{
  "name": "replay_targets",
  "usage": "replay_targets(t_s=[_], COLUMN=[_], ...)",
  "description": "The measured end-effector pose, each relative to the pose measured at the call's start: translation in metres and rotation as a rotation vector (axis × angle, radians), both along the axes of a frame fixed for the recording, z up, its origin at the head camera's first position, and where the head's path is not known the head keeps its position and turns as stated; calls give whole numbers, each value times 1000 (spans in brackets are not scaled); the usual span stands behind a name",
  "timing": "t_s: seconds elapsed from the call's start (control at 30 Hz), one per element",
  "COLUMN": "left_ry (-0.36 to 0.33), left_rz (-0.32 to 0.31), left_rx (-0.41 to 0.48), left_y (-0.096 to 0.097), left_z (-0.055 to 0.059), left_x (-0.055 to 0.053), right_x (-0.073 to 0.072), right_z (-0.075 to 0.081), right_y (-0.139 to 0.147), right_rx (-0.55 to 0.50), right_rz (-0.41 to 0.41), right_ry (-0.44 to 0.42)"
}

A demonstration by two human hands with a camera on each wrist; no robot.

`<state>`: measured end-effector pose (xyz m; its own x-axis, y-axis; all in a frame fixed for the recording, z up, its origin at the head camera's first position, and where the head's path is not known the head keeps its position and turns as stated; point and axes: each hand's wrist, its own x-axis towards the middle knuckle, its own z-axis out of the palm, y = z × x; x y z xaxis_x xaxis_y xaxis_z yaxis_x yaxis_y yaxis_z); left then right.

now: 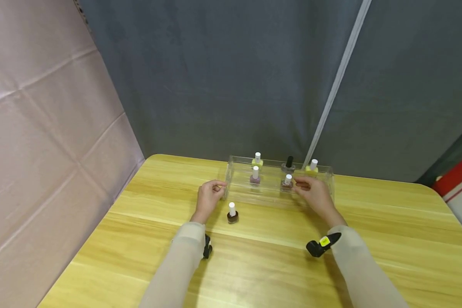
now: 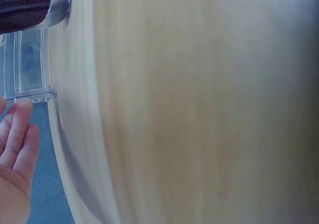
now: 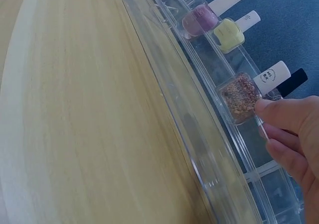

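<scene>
A clear stepped display rack (image 1: pixel 240 194) stands toward the back of the table. My left hand (image 1: pixel 208 197) is at its left end, the fingertips touching the clear side wall; in the left wrist view the fingers (image 2: pixel 20 129) look nearly straight. On the front step, my right hand (image 1: pixel 316 194) pinches the right edge of a glitter nail polish bottle (image 3: pixel 240 97) with a white cap. Its thumb covers that edge, and the index fingertip is hidden. A dark nail polish bottle (image 1: pixel 232 217) with a white cap stands on the table before the rack.
On the rack are a mauve nail polish bottle (image 1: pixel 255 176), two yellow ones (image 1: pixel 257 161) (image 1: pixel 312 167) and a black-capped bottle (image 1: pixel 288 165). A dark grey curtain (image 1: pixel 215 85) hangs behind the table, a pink cloth (image 1: pixel 54 128) at the left. A red and white object (image 1: pixel 460 179) is at far right.
</scene>
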<state>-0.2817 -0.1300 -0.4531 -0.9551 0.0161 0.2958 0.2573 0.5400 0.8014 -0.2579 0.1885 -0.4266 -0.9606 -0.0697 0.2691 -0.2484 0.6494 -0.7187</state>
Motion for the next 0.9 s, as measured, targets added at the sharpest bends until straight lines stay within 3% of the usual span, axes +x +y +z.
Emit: replay_targets(t_s=[0.2, 0.47, 0.9], left_ry=[-18, -9, -2], left_rz=[-5, 1, 2], left_rx=[13, 4, 11], left_y=[0, 1, 0], left_z=[1, 4, 1], left_x=[2, 2, -9], right_x=[7, 14, 20], right_z=[3, 6, 4], right_y=[2, 3, -2], right_rx=[21, 16, -4], right_rz=[-18, -16, 0], right_ry=[48, 39, 44])
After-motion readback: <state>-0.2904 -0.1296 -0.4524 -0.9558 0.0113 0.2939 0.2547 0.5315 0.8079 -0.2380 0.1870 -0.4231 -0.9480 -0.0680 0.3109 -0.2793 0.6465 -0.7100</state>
